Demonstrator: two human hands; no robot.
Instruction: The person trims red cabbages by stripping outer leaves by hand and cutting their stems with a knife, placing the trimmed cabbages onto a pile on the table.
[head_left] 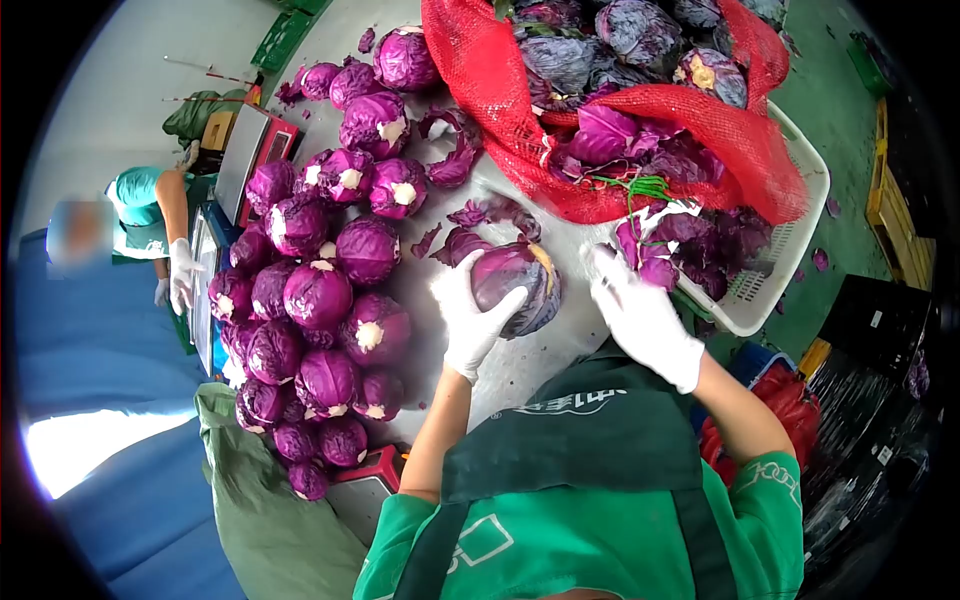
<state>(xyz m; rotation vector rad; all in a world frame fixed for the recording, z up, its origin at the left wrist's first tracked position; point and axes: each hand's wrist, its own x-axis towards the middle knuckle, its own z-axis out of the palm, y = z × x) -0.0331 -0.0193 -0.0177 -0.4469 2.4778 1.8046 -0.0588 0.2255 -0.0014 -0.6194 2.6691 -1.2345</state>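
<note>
My left hand (473, 315), in a white glove, grips the left side of a purple cabbage (518, 285) over the metal table. The right side of that cabbage still carries a dull outer leaf with a yellowish edge. To its right, my gloved right hand (637, 312) is apart from the cabbage, its fingers extended beside the white crate (752, 318). Loose purple leaves (490, 215) lie just behind the held cabbage. A pile of glossy, trimmed cabbages (318, 295) covers the table's left part.
A red mesh sack (640, 110) with untrimmed cabbages (640, 32) lies over the crate at the back right, with leaves heaped inside. A co-worker (150, 215) in white gloves stands at the far left near scales (245, 165). Black wrapped goods (860, 400) are at the right.
</note>
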